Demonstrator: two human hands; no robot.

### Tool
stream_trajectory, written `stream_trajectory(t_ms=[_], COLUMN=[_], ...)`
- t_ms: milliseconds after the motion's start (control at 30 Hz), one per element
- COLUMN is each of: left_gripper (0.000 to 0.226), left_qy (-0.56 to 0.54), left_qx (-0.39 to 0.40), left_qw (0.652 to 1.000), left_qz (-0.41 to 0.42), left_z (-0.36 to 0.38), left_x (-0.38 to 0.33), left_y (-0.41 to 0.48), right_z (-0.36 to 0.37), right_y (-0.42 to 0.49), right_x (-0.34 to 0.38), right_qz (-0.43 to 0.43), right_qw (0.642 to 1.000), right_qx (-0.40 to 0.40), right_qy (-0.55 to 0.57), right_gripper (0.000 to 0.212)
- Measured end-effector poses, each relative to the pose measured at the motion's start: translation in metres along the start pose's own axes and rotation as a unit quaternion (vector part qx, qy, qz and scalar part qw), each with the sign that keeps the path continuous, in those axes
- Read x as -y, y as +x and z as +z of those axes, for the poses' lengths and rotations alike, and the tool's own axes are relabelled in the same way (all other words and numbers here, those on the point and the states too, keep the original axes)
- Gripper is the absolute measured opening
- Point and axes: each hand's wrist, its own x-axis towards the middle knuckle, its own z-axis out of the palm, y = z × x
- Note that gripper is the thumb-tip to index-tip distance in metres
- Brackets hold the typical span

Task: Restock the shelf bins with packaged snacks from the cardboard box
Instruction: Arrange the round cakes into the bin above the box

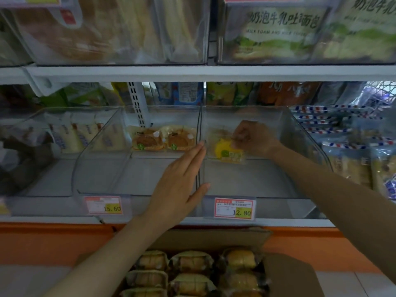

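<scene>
My right hand (250,138) reaches deep into the right clear bin (246,181) and pinches a yellow packaged snack (227,151) at the bin's back. My left hand (182,185) lies flat with fingers together and thumb spread, pressed against the wall between this bin and the middle clear bin (111,179). Two orange-brown packaged snacks (162,140) sit at the back of the middle bin. Below, an open cardboard box (287,273) holds several wrapped yellow buns (190,262) in rows.
Price tags (234,207) reading 12.80 and 15.60 hang on the shelf front. A bin of white packages (70,136) stands at the left, blue-striped packs (342,142) at the right. Upper bins hold bread bags (278,31). An orange ledge (53,243) runs beneath the shelf.
</scene>
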Motion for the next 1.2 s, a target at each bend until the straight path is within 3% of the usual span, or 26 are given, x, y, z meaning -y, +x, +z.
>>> stream_trajectory(t_ms=[133,233,333,400,533,633,733,800,900,1067,1200], left_gripper=[0.070,0.070,0.069,0.064,0.030,0.016,0.034,0.048,0.051,0.006,0.015], left_qy=[0.007,0.016,0.016,0.019,-0.001,-0.086,-0.114,-0.124,-0.154,-0.200,-0.220], left_qx=[0.001,-0.001,-0.011,-0.051,-0.165,-0.032,0.197,0.285,0.281,0.185,0.133], left_qw=[1.000,1.000,1.000,0.998,0.980,0.989,0.974,0.948,0.941,0.959,0.962], left_qz=[0.003,0.002,-0.010,-0.008,0.108,0.113,-0.005,-0.064,-0.107,-0.075,-0.090], left_z=[0.003,0.004,0.003,0.003,0.024,0.062,0.103,0.128,0.152,0.152,0.130], left_x=[0.002,0.002,-0.003,-0.010,-0.027,-0.038,-0.045,-0.048,-0.057,-0.065,-0.051], left_y=[0.000,-0.001,-0.001,-0.007,-0.047,-0.092,-0.124,-0.138,-0.148,-0.154,-0.153], right_z=[0.026,0.037,0.025,0.009,-0.007,0.019,0.065,0.095,0.121,0.129,0.139], right_y=[0.011,0.009,-0.001,-0.020,-0.117,-0.202,-0.261,-0.285,-0.299,-0.288,-0.274], right_x=[0.000,0.000,0.006,0.015,0.033,0.016,-0.029,-0.058,-0.075,-0.084,-0.085], right_qz=[0.011,0.012,0.025,-0.043,-0.226,-0.195,-0.031,0.002,-0.006,0.018,-0.001], right_qw=[0.999,0.993,0.989,0.993,0.965,0.976,0.996,0.995,0.992,0.994,0.981], right_qx=[-0.025,0.003,0.028,-0.006,-0.100,-0.028,0.074,0.100,0.111,0.109,0.172], right_qy=[-0.036,-0.118,-0.143,-0.107,0.091,0.097,0.045,-0.030,-0.063,-0.021,-0.093], right_gripper=[0.023,0.022,0.040,0.043,0.018,0.005,0.011,0.018,0.020,0.024,0.043])
